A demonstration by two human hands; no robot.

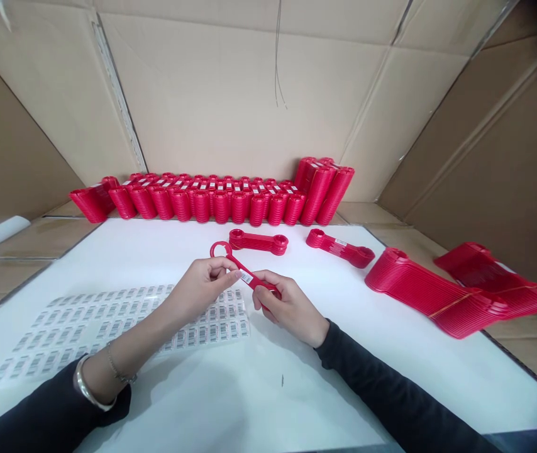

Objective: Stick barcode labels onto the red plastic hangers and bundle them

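A red plastic piece [231, 257] with a ring at its upper left end is held above the white table. My right hand [292, 306] is closed round its lower right end. At its middle, the thumb and fingers of my left hand [208, 283] pinch a white barcode label [246, 277] lying on the piece. Beneath my left forearm, sheets of barcode labels [122, 308] spread over the table's left half. Just behind the held piece lies a short stack of red pieces [259, 242].
A long row of stacked red pieces [202, 204] lines the back edge, taller at its right end. Another short stack [341, 246] sits right of centre. Large banded stacks [433, 292] are at the right. Cardboard walls [249, 82] surround the white table [268, 402].
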